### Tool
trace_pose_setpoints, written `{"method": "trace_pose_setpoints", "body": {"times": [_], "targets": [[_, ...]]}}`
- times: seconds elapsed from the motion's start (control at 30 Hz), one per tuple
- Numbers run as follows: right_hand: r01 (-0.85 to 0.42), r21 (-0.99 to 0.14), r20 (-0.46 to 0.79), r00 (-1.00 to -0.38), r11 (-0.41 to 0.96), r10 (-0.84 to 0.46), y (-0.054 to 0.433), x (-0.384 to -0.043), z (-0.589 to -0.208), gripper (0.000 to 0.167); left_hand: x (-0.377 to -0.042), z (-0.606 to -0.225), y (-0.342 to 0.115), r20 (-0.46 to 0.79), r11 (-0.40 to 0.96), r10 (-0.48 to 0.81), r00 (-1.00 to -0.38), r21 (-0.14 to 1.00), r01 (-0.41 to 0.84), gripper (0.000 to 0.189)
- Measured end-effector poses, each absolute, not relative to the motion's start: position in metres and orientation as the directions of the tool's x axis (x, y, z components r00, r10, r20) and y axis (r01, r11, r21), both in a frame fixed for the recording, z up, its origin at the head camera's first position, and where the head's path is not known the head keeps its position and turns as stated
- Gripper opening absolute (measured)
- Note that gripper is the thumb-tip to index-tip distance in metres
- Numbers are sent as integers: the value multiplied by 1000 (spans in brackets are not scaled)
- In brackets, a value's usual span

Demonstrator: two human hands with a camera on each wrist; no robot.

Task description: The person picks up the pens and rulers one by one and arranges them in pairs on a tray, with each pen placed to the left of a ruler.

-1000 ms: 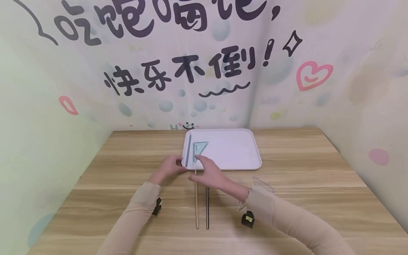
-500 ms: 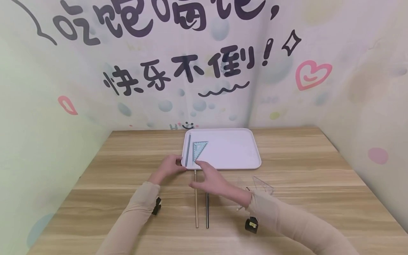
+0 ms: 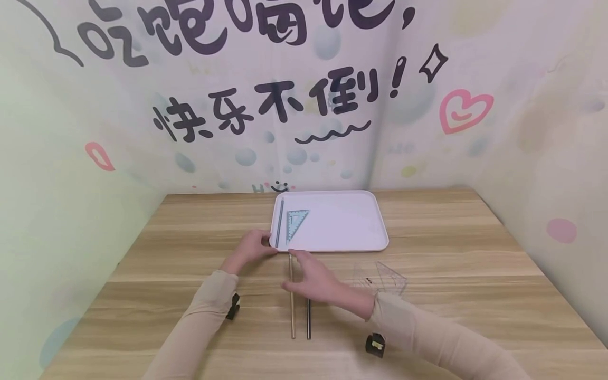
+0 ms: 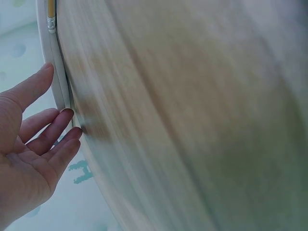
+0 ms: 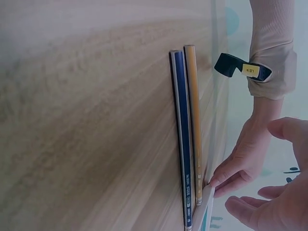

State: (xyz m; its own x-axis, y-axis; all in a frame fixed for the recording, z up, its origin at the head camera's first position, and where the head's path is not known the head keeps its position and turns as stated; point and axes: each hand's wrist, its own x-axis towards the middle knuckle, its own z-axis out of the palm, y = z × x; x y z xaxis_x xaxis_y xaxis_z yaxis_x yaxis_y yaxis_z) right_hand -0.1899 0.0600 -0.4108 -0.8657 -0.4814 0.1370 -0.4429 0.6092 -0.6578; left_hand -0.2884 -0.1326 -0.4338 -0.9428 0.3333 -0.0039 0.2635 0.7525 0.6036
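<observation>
My left hand (image 3: 250,248) brackets the front left corner of a white tray (image 3: 347,240), thumb on its front rim and fingertips at its side. Over the table just in front of the tray, my right hand (image 3: 315,279) is spread open, holding nothing, above a gold pencil (image 3: 292,311) and a dark blue pencil (image 5: 180,120). These two lie side by side, eraser ends toward the tray. In the tray lie a blue-grey pencil (image 3: 280,221) along the left side and a light blue set square (image 3: 295,224) beside it.
Clear plastic drawing pieces, at least one a set square (image 3: 391,275), lie on the wooden table (image 3: 442,227) to the right, partly behind my right forearm. A printed wall cloth (image 3: 285,148) hangs behind the table.
My right hand has drawn back from over the set square in the tray to the tray's front edge. The left hand, the tray and the pencils have stayed in place.
</observation>
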Motion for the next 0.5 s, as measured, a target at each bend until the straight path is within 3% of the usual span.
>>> {"method": "trace_pose_setpoints", "body": {"times": [0.5], "targets": [[-408,-679,111,-878,610,-465,62,-174,-418,75,-288,-433,-131,-2,751,333,-943,605,265,21]]}}
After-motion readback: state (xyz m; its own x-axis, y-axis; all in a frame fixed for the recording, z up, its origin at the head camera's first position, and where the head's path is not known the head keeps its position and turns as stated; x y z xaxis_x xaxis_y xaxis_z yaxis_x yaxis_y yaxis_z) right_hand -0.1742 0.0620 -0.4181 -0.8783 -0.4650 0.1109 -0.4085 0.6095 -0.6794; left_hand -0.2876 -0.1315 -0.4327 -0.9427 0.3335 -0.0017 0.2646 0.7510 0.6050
